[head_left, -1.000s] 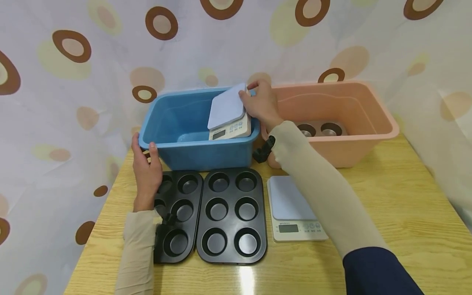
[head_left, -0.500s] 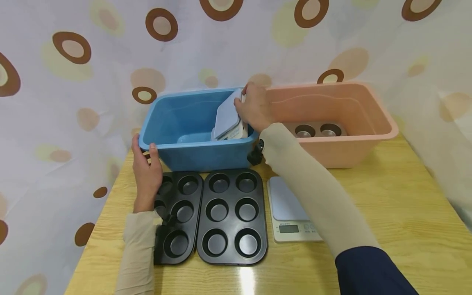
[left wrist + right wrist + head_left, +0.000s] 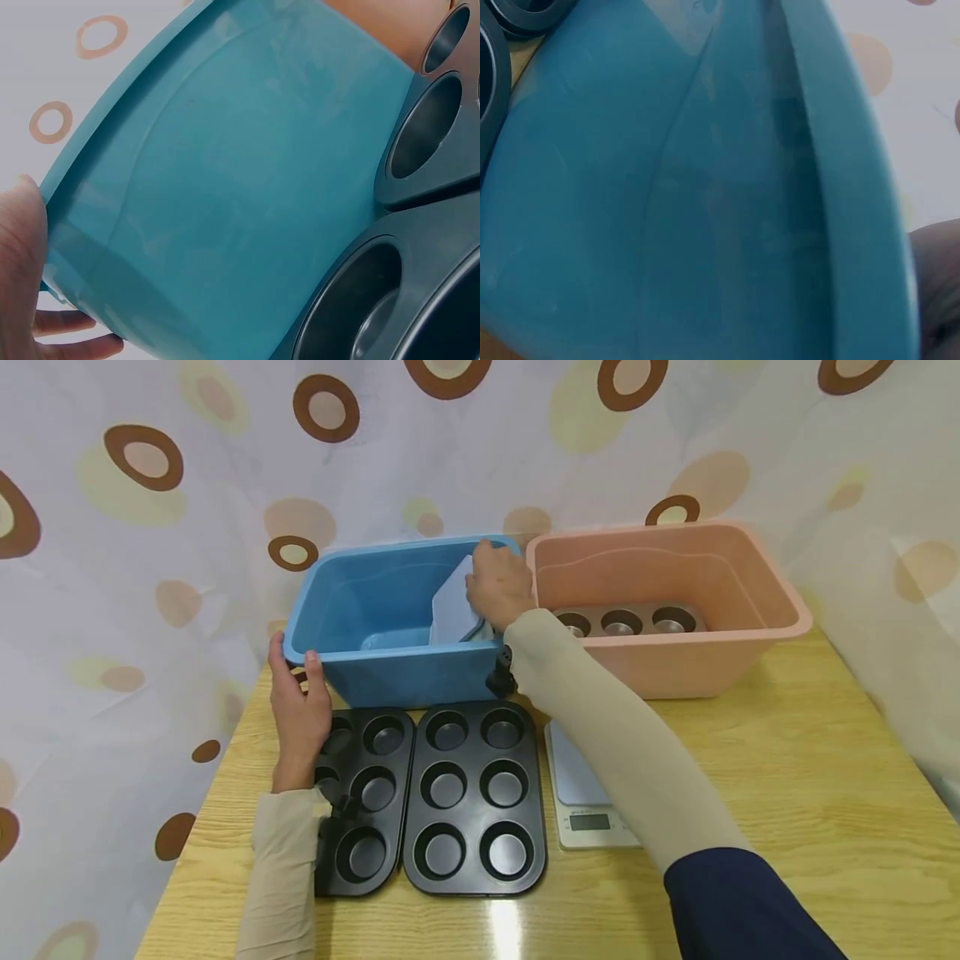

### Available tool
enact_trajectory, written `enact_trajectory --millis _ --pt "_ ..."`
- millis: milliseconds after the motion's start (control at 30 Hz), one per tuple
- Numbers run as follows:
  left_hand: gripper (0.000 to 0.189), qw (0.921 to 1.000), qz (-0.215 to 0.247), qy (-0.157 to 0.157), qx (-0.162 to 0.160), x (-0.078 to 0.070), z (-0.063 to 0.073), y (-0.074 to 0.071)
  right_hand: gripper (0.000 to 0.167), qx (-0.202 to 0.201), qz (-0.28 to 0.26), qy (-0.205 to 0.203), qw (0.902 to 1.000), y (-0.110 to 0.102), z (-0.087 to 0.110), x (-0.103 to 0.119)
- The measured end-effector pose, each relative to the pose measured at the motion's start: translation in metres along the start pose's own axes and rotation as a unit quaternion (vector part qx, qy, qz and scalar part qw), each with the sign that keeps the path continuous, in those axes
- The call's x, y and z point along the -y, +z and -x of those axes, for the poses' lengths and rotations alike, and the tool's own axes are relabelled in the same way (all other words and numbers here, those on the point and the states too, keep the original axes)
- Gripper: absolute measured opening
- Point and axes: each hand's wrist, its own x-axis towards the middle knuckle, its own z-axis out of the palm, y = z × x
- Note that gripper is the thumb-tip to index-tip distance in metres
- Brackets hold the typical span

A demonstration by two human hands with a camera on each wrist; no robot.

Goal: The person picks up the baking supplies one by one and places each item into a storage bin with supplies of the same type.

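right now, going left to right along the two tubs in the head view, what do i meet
Left hand → blue tub → tilted scale inside that tub's right end → right hand holding the scale → peach tub, with a brown muffin pan inside.

Ring-patterned backdrop behind wooden table

From where I stand, I can't read a single word, number or brand. The kitchen scale on the worktop carries a line of tiny print above its dark display and faint marks beside it, all too small to make out.
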Motion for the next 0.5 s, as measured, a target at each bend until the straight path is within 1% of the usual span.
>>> enact_trajectory --millis 167,233,333,400,433,500 --pt "0.068 1.0 0.004 0.003 0.007 -0.001 0.0 0.004 0.036 0.027 0.06 0.015 0.9977 0.004 -0.002 0.001" --pt "0.068 1.0 0.006 -0.001 0.007 -0.002 0.002 0.004 0.037 0.041 0.079 0.018 0.9959 0.005 -0.003 0.003" --pt "0.068 1.0 0.004 -0.005 0.004 -0.002 0.002 0.002 0.034 0.06 0.089 0.025 0.9939 0.005 -0.003 0.008" --pt "0.069 1.0 0.002 -0.006 0.003 -0.002 0.002 0.0 0.029 0.07 0.087 0.03 0.9933 0.004 -0.002 0.012" --pt "0.069 1.0 0.001 -0.006 0.003 -0.002 0.002 0.0 0.025 0.072 0.085 0.029 0.9933 0.003 -0.001 0.013" --pt "0.07 1.0 0.002 -0.005 0.004 -0.001 0.001 -0.001 0.024 0.073 0.08 0.025 0.9938 0.001 0.002 0.013"
